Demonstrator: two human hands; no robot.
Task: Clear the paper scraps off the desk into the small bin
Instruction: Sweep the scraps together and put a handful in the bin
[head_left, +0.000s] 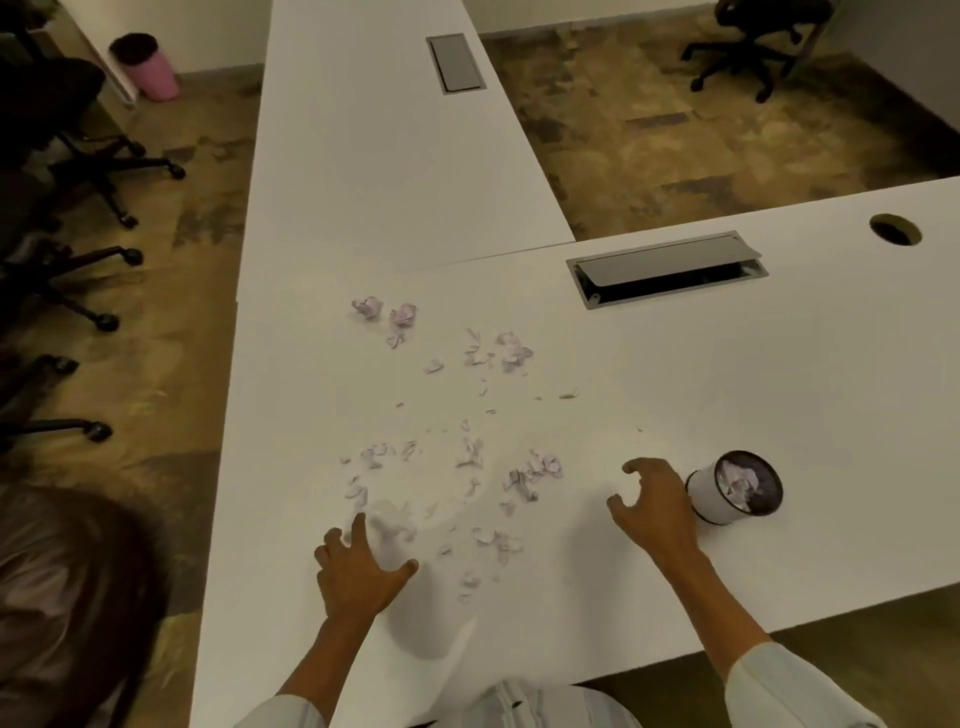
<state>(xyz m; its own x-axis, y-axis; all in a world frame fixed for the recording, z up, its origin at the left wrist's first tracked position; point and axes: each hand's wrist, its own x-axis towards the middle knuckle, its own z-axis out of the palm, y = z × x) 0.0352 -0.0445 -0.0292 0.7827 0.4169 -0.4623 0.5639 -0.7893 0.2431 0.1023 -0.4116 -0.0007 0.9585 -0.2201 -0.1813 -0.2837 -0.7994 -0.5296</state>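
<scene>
Pale lilac paper scraps (535, 470) lie strewn over the middle of the white desk (675, 374). Two crumpled balls (384, 310) sit at the far side of the scatter. A small white bin (706, 493) with a dark inside stands at the right, its mouth toward me, with crumpled paper in it. My right hand (657, 506) hovers just left of the bin, fingers curled apart and holding nothing. My left hand (358, 571) rests on the desk at the near edge of the scraps, fingers spread. A faint white sheet-like shape lies by its thumb.
A grey cable hatch (667, 270) stands half open at the desk's back, with a round cable hole (894, 229) farther right. A second desk (374, 156) runs away from me. Office chairs (78, 156) and a pink floor bin (148, 67) stand left. Another person's hair (67, 597) shows at lower left.
</scene>
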